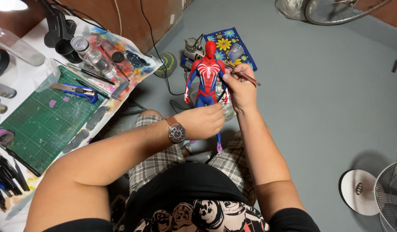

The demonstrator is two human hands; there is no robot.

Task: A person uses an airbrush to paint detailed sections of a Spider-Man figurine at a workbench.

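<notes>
The left hand (205, 121) pinched the light, stiff, probably fragile red-and-blue action figure (207, 75) at its legs, while right hand (239, 88) fingers pinched a thin paintbrush (246, 77).

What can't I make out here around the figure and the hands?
- Head view: the figure legs, hidden behind the left hand.
- Brush tip, hidden by the right hand and the figure's arm.
- Airbrush compressor, partly behind the figure.
- Pens, cut off by the left edge.

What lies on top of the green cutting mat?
A blue-handled utility knife and small purple scraps lie on the green cutting mat. The mat hides the table beneath.
</notes>
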